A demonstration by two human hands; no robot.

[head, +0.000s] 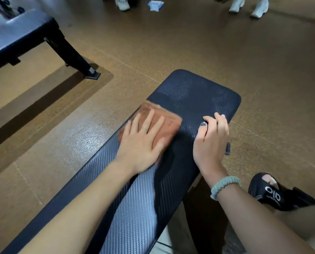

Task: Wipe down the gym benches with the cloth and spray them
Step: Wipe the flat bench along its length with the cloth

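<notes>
Rust-brown folded cloth (158, 125) pressed flat under left hand (142, 145), fingers straight; right hand (210, 138) gripped bench pad (198, 96) edge. Best wiped in overlapping strokes toward far end.

Bench (189, 107) pad is covered in dark vinyl with a carbon-weave texture, sheened where lit. Cloth (164, 125) is a rust-brown soft fabric, matt. Floor (189, 43) is speckled brown, rubber-like, with a slight gloss. Second bench (15, 33) is padded glossy black on matt black metal legs.
</notes>
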